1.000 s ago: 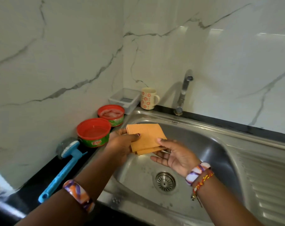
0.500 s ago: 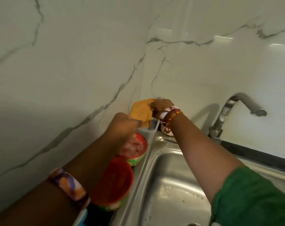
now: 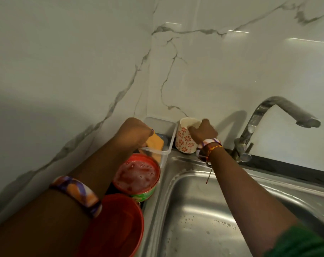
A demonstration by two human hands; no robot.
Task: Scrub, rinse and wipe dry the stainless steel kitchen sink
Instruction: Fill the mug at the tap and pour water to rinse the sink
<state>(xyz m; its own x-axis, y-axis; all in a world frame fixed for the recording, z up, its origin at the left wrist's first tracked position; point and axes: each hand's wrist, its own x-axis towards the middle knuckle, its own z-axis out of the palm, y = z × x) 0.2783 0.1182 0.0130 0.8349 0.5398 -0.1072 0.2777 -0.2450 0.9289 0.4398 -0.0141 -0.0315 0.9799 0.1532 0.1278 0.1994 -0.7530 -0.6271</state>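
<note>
Delta vs ~1 s back: orange cloth [image 3: 154,142] was held folded over the sink [image 3: 203,210] basin by both hands; now it's over at the back-left corner, going into the clear plastic tub [image 3: 168,135] by the wall. Left hand [image 3: 134,131] has fingers curled round the cloth, pinching its near edge, cloth sitting half inside the tub, tilted, lower end down behind the tub's front wall. Right hand [image 3: 202,132] let go of the cloth since 0.5 s ago and moved to the floral mug [image 3: 185,140] just right of the tub; fingers hooked over/at the mug rim, looks like a grip, tho exact finger wrap is partly hidden by the back of the hand. Reading: wipe cloth being stowed => prob. wipe-dry pass is done or paused, person now tidying the worktop strip behind the sink. Caveat: basin floor shows small droplets/suds specks near the lower middle, so I wouldn't call it fully dry; drain not in view atm. Sink rel. to hands: basin is below and to the right of both hands, nearer the camera; right forearm crosses over its back-left rim, left hand is off the sink entirely, over the tub. Tap [image 3: 265,123] to the right of the mug, no water running afaict. Two red-lidded soap tubs in front of the clear tub, the nearer one [image 3: 118,225] under the left forearm, the farther one [image 3: 137,178] open w/ foamy surface.
</note>
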